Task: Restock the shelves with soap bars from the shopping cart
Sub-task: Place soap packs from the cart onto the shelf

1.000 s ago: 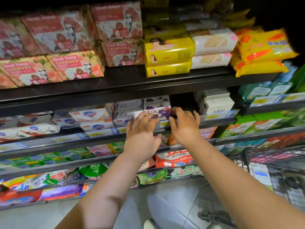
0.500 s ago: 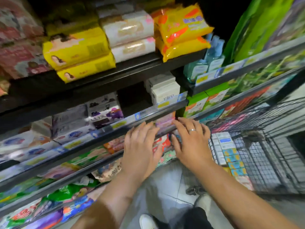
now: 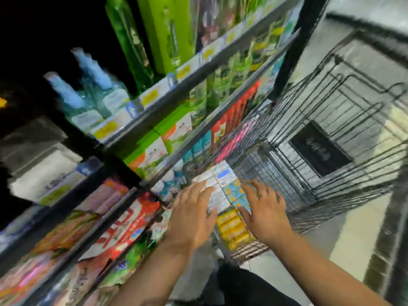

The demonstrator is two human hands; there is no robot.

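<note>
Both released, fingers spread: left grip (image 3: 194, 214) and right grip (image 3: 262, 208) over blurred soap bars (image 3: 224, 175) in the shopping cart (image 3: 284, 186), white packs partly hidden beneath the left, labels unreadable, contact impossible to tell.

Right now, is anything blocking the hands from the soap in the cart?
Nothing visible does. The left hand and right hand reach open-fingered over the soap boxes in the cart. Its wire walls stand beyond and beside the boxes, not between them and the hands.
</note>
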